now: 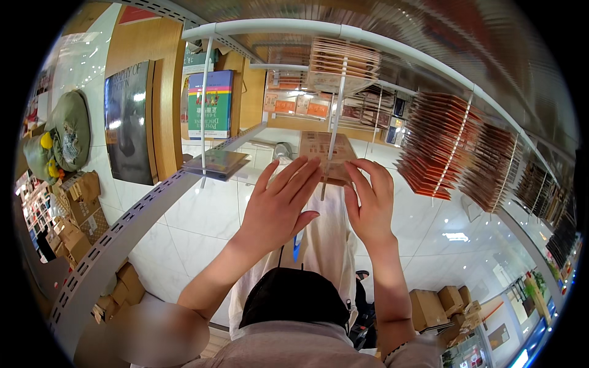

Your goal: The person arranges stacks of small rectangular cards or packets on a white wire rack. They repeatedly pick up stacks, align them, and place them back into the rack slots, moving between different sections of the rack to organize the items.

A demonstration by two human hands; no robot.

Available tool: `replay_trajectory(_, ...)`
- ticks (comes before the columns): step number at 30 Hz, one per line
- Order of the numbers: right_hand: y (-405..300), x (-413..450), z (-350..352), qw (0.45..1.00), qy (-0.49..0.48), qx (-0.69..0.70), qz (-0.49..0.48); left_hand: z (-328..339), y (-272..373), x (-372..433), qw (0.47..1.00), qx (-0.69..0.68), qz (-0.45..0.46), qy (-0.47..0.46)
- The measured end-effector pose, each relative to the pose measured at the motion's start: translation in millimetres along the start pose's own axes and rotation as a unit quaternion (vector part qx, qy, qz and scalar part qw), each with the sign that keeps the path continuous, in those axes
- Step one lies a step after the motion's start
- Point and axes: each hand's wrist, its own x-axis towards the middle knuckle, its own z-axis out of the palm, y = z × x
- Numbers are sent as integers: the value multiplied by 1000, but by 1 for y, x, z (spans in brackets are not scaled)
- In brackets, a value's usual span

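Observation:
A flat brown package [322, 152] hangs on a thin white display hook [338, 110] in front of me. My left hand [285, 200] lies at its left edge, palm down, fingers extended and close together. My right hand [372, 198] is at its right edge, fingers bent, the fingertips at or touching the package. Whether either hand grips it is not plain. Further back on that hook hangs a stack of flat packs [344, 60]. To the left, a few clear flat packs [218, 164] hang on another hook.
Dense rows of orange-red packets [437, 142] hang on hooks at the right. A slotted metal upright [138, 209] runs along the left, beside books [210, 105] on a wooden shelf. A white rail [340, 31] crosses above. Cardboard boxes [428, 308] stand on the floor.

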Motion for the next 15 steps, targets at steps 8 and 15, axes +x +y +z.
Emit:
replay_trajectory(8, -3, -5, 0, 1000, 0, 1, 0, 2, 3, -6, 1000, 7, 6, -1)
replay_trajectory(15, 1, 1, -5, 999, 39, 0, 9, -3, 3, -3, 999, -32, 1, 40)
